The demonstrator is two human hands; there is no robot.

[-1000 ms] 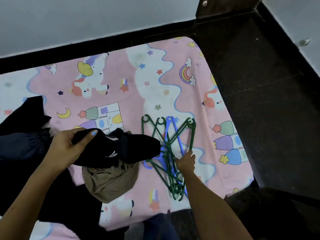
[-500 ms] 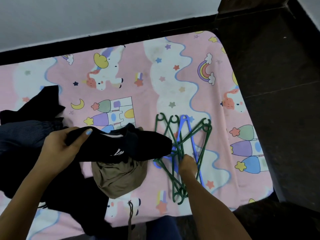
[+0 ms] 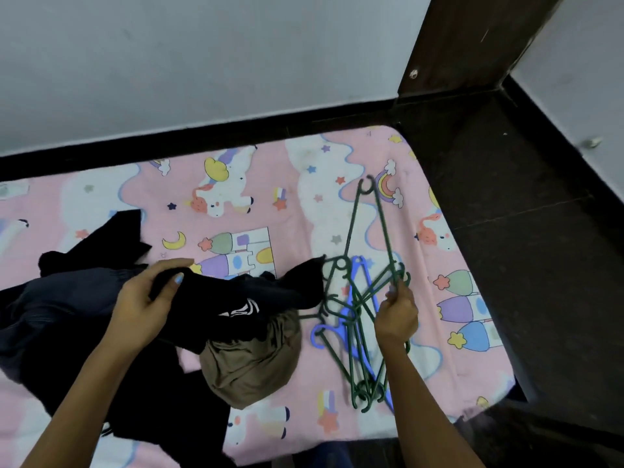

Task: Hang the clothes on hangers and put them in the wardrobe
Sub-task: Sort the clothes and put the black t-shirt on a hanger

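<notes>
Where it lay flat before, one green hanger (image 3: 373,231) now rises off the mattress's (image 3: 472,366) right edge, pinched by the right hand (image 3: 396,315); the left hand (image 3: 141,309) grips a black garment (image 3: 243,298).

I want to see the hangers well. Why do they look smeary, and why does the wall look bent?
Head view: the green hanger held by the right hand is motion-blurred; the blue hanger too. The wide lens bows the wall's dark edge. Light is soft, without glare.
</notes>
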